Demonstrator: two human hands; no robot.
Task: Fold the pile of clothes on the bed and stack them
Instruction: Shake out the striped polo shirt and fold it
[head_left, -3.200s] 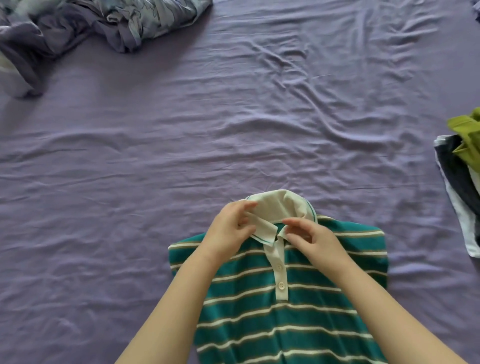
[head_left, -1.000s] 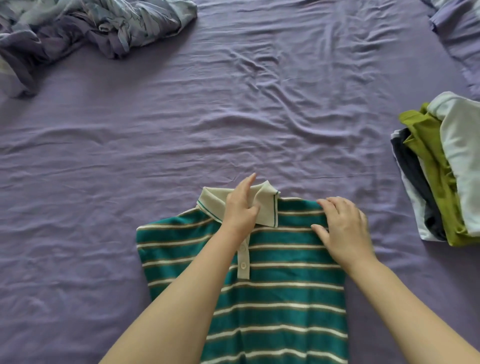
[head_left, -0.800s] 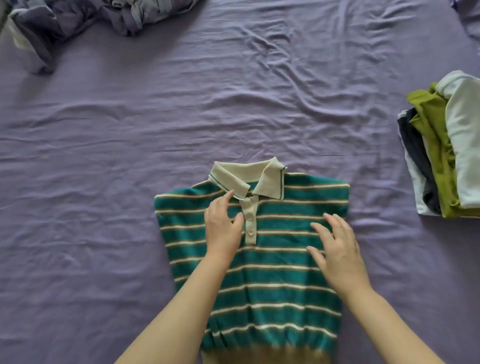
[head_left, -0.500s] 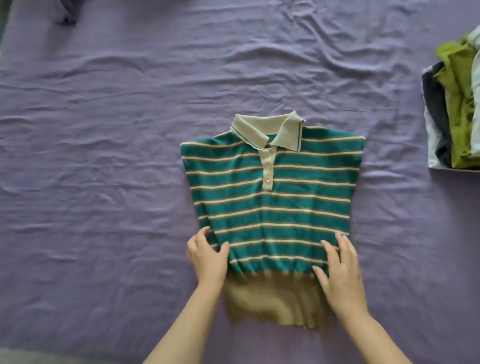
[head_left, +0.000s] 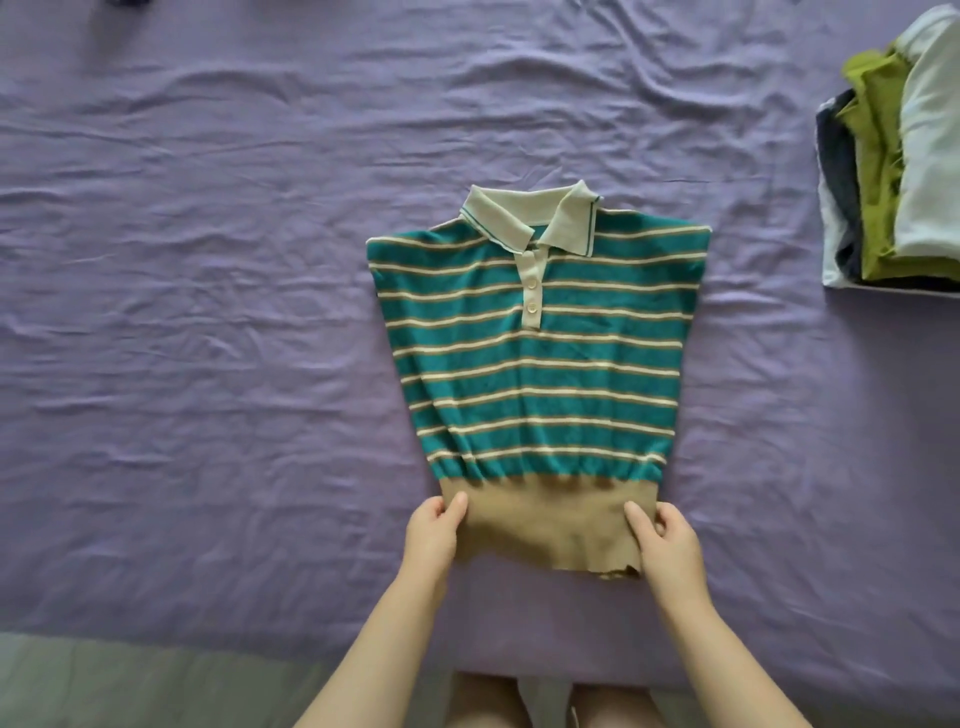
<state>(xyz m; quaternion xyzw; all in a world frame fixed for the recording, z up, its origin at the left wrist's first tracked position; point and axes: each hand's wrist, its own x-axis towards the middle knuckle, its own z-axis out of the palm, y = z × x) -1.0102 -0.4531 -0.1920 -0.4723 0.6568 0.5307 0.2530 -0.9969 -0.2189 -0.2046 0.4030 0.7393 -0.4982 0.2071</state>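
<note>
The striped polo shirt (head_left: 535, 353) lies face up in the middle of the bed (head_left: 208, 312), collar at twelve o'clock, sleeves seemingly tucked behind so the body shows as one tapered panel. The left hand (head_left: 434, 535) pinches the tan hem band (head_left: 545, 525) at its seven o'clock corner, thumb on top; the right hand (head_left: 665, 540) does the same at the five o'clock corner. Both grips are narrow, closed on the hem cloth.

I'd judge this the start of the lengthwise fold: the next move calls for lifting both corners together and carrying the hem up toward the collar, keeping the edges square so the panel halves cleanly.

At two o'clock sits the stack of folded clothes (head_left: 893, 171), green, dark and pale layers, cut off by the frame's right edge, so its full extent is unclear. The fingers under the hem are hidden. A dark scrap at the top edge, eleven o'clock, is too cropped to identify.
</note>
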